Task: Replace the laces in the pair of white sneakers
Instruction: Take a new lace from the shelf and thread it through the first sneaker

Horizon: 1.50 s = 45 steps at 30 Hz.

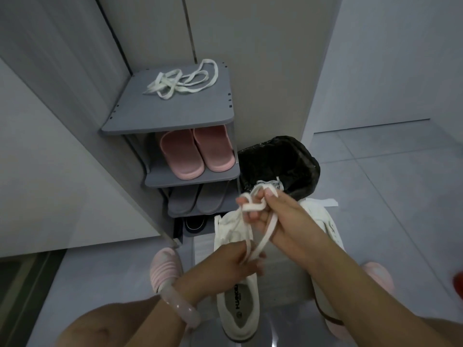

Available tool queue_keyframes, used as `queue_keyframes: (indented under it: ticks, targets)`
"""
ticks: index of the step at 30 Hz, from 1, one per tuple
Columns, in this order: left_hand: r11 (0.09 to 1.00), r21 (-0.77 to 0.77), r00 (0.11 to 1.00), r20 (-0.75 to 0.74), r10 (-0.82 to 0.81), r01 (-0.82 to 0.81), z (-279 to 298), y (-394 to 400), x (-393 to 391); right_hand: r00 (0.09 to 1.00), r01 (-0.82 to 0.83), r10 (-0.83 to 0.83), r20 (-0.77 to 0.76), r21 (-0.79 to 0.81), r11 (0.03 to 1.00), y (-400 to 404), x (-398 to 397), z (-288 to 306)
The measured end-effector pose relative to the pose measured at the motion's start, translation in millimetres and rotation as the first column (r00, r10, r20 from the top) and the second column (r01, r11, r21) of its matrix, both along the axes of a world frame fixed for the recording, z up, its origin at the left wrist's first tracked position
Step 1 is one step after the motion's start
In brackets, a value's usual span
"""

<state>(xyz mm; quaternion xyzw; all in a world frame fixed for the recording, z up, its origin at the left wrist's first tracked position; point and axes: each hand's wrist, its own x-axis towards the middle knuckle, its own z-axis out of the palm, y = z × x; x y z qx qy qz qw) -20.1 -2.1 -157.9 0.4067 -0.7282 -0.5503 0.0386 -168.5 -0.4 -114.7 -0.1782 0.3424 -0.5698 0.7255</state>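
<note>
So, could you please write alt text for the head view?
Both hands, left and right, hold a white lace above two white sneakers on the floor. More laces lie atop a grey shoe rack.

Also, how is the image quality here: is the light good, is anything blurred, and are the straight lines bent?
Head view: the light is dim and bluish-grey, with no hard shadows. The straight edges of the grey shoe rack and the walls lean outward, as a wide-angle lens makes them. The left hand and right hand, gripping the flat white lace, look slightly soft. A small bright glare lies on the floor at the bottom edge.
</note>
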Motion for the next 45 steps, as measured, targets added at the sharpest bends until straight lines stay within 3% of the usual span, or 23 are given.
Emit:
queue_keyframes:
  ticks: [3,7,8,10,11,13,15,16,18,20,24,27,29,31,33,34,36,38,41,45]
  targets:
    - [1.0,0.029,0.99,0.141,-0.009,0.005,-6.2,-1.7,0.9,0.971,0.23,-0.226,0.078,-0.058,0.971,-12.2,-19.0,6.6]
    - [0.998,-0.042,0.982,0.186,0.047,-0.04,-5.2,-8.8,10.4,0.896,0.432,-0.417,0.152,-0.09,0.897,-24.1,-55.7,13.1]
    - [0.994,-0.069,0.981,0.169,0.094,-0.084,-4.1,-10.5,11.1,0.906,0.422,-0.414,0.093,-0.093,0.902,-25.2,-60.2,12.3]
    - [0.932,-0.023,0.931,0.042,0.363,-0.363,0.0,-14.0,9.7,0.923,0.303,-0.305,-0.233,-0.045,0.952,-25.1,-58.6,7.9]
    - [0.835,0.042,0.834,-0.031,0.55,-0.549,1.6,-16.8,8.9,0.878,0.219,-0.191,-0.439,0.015,0.976,-23.7,-54.0,2.5]
    - [0.553,0.232,0.526,-0.174,0.833,-0.8,6.5,-25.6,12.3,0.734,0.073,0.05,-0.677,0.152,0.986,-19.8,-41.8,-11.2]
    - [0.34,0.442,0.215,-0.309,0.926,-0.83,13.3,-35.1,21.3,0.67,0.004,0.143,-0.728,0.197,0.98,-16.8,-32.7,-23.6]
    - [0.28,0.511,0.09,-0.364,0.927,-0.813,17.1,-38.9,27.1,0.646,0.002,0.127,-0.753,0.169,0.986,-16.4,-30.7,-27.4]
    - [0.208,0.536,-0.071,-0.454,0.888,-0.818,24.7,-42.6,36.3,0.584,0.01,0.033,-0.811,0.048,0.999,-16.6,-31.4,-28.7]
    - [0.158,0.429,-0.114,-0.542,0.833,-0.889,30.6,-41.6,42.0,0.562,-0.01,-0.061,-0.825,-0.08,0.997,-17.3,-32.7,-23.7]
    - [0.122,-0.003,0.083,-0.745,0.661,-0.993,35.2,-36.6,47.5,0.598,0.027,-0.227,-0.768,-0.264,0.964,-18.1,-32.1,-11.8]
    - [0.155,-0.049,0.145,-0.692,0.707,-0.987,24.3,-39.7,46.4,0.625,0.031,-0.142,-0.768,-0.157,0.987,-20.6,-30.3,-13.6]
    - [0.275,0.032,0.226,-0.484,0.845,-0.961,12.7,-42.0,39.2,0.588,-0.036,0.072,-0.806,0.062,0.997,-20.0,-27.2,-25.2]
    - [0.446,0.171,0.421,-0.163,0.892,-0.879,-3.2,-38.2,28.3,0.493,-0.122,0.31,-0.813,0.289,0.95,-16.0,-22.2,-43.0]
    - [0.614,0.18,0.635,0.097,0.766,-0.769,-25.4,-28.3,18.7,0.348,-0.215,0.503,-0.791,0.455,0.864,-9.3,-15.0,-61.9]
    - [0.674,0.146,0.69,0.17,0.704,-0.724,-37.0,-22.9,15.8,0.289,-0.255,0.564,-0.774,0.506,0.824,-5.5,-10.4,-70.2]
    - [0.703,0.085,0.7,0.238,0.674,-0.706,-54.0,-16.9,15.2,0.252,-0.289,0.623,-0.741,0.557,0.779,2.8,-2.1,-85.8]
    - [0.674,0.068,0.668,0.243,0.704,-0.735,-60.9,-16.4,17.6,0.285,-0.29,0.626,-0.726,0.557,0.778,11.2,3.4,-93.5]
    - [0.697,0.029,0.679,0.253,0.689,-0.717,-58.9,-12.8,19.3,0.256,-0.31,0.609,-0.751,0.533,0.787,22.0,7.1,-94.9]
    - [0.718,0.123,0.719,0.269,0.64,-0.685,-60.3,-5.7,19.9,0.173,-0.331,0.574,-0.801,0.502,0.799,31.3,5.6,-92.5]
